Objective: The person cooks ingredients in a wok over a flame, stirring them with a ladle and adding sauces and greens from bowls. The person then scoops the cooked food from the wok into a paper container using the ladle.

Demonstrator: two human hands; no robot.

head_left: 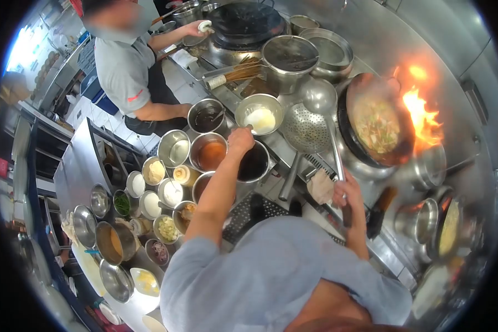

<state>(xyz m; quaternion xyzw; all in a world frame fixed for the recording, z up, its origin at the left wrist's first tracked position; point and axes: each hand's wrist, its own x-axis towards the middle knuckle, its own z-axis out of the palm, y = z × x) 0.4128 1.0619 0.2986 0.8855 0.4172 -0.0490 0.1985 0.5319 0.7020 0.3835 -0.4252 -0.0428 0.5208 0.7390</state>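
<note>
My left hand (241, 140) is closed on the handle of a small utensil whose far end reaches into a metal bowl (260, 114) with a white and pale yellow substance. Dark liquid fills the pot (253, 161) just below that hand. My right hand (348, 193) grips the handle of a long metal ladle (320, 97), its round bowl resting near the perforated strainer (306, 128). Beside the right hand lies a folded beige cloth (321, 187). Chopped food sits in the tilted wok (376, 124), with flames rising at its right side.
A co-worker (122, 72) in grey stands at the upper left, one hand holding a white cloth near another wok (249, 25). Containers of ingredients crowd the left counter (66, 171). A lidded-looking pot (290, 55) stands behind the strainer. Metal pans (418, 221) sit at the right.
</note>
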